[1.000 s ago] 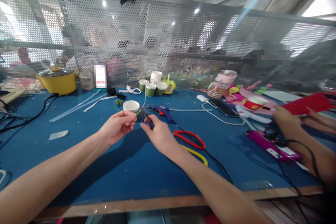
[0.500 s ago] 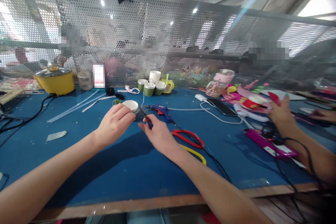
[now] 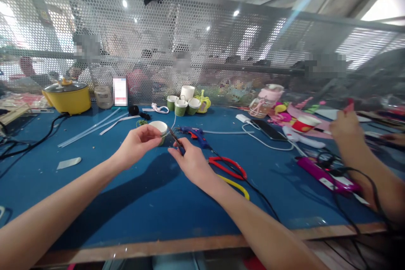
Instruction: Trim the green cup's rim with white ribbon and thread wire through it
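Head view shows the left hand (image 3: 134, 145) drawn back a little from the cup (image 3: 160, 126), so that more of its green side is bare than half a second ago, when the fingers covered it. That leaves the cup's near wall more open to both hands. The right hand (image 3: 194, 158) stays nearly where it was.

The cup sits upright past the left fingertips, between the hands, seemingly on the desk (image 3: 158, 215). The left grip is narrow, thumb and fingers close together by the rim; whether they touch the cup or pinch something thin, I cannot tell. The right grip is closed around a slim dark tool (image 3: 176, 141), its tip pointing up near the cup's right side.

Inside, the cup is white, with no contents to be seen. Behind it, three green cups (image 3: 180, 110) stand bunched, also white within, and a white cup (image 3: 187, 92) rises at their back. To the left, a yellow pot (image 3: 68, 100) wears its glass lid, its contents unclear, beside a jar (image 3: 103, 98). A red cup (image 3: 303, 125) stands well off to the right.
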### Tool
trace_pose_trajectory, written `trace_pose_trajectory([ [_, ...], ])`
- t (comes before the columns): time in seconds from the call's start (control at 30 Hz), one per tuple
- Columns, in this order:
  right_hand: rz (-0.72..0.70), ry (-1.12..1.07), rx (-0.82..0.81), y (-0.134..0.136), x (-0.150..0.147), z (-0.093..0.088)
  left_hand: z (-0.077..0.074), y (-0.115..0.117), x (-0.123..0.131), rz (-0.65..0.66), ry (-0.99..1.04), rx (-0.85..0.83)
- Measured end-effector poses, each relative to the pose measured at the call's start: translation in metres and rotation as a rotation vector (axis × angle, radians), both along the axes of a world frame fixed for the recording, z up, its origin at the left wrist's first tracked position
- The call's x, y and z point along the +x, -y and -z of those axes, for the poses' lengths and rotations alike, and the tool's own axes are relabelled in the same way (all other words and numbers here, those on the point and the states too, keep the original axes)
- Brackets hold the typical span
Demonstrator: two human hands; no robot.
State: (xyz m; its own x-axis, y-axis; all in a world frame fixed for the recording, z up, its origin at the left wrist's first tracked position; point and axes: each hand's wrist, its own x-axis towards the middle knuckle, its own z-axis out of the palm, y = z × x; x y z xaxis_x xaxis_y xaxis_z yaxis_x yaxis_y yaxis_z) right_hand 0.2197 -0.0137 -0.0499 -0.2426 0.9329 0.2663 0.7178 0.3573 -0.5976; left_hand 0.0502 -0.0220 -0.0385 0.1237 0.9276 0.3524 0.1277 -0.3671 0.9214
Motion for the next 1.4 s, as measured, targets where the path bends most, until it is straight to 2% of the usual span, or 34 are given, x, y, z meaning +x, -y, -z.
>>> trace_pose_trajectory([
  [0.07,0.011,-0.005,-0.018,-0.001,0.000,0.000,-0.004,0.002,-0.004,-0.112,-0.384,0.413],
  [0.13,0.002,-0.026,-0.033,-0.002,0.000,0.000,-0.005,0.003,-0.007,-0.188,-0.697,0.738],
  [0.2,-0.003,-0.035,-0.030,-0.002,0.000,0.000,-0.004,0.002,-0.008,-0.230,-0.880,0.912],
  [0.27,-0.002,-0.019,-0.018,-0.001,0.000,0.000,-0.001,0.001,-0.008,-0.238,-0.939,0.986],
  [0.33,-0.001,0.002,-0.018,0.000,-0.001,0.000,0.002,0.000,-0.007,-0.222,-0.892,0.990],
  [0.4,-0.006,0.006,-0.021,0.001,-0.001,0.000,0.004,0.001,-0.004,-0.234,-0.726,0.870],
  [0.43,-0.006,0.003,-0.018,0.001,-0.001,0.000,0.005,0.002,-0.002,-0.254,-0.590,0.743],
  [0.5,-0.005,-0.013,-0.003,0.001,-0.001,0.000,0.007,0.002,0.003,-0.247,-0.222,0.358],
  [0.6,-0.008,-0.034,0.013,0.000,0.000,0.001,0.010,0.002,0.010,-0.070,0.353,-0.227],
  [0.67,-0.025,-0.034,0.003,-0.001,0.002,0.002,0.011,0.002,0.013,0.035,0.549,-0.386],
  [0.73,-0.051,-0.029,-0.022,-0.001,0.003,0.002,0.011,0.001,0.013,0.048,0.584,-0.372],
  [0.93,-0.113,-0.009,-0.063,0.002,0.001,-0.001,0.008,-0.001,0.011,-0.054,0.491,-0.241],
  [1.07,-0.119,0.025,-0.061,0.004,-0.001,0.000,0.007,-0.001,0.012,-0.073,0.443,-0.192],
  [1.2,-0.112,0.046,-0.051,0.004,0.000,0.000,0.009,-0.001,0.010,-0.080,0.265,-0.127],
  [1.27,-0.091,0.048,-0.044,0.003,0.001,0.000,0.008,-0.001,0.006,-0.129,0.039,0.071],
  [1.4,-0.053,0.012,-0.070,0.001,0.001,-0.001,0.008,0.000,-0.001,-0.275,-0.555,0.753],
])
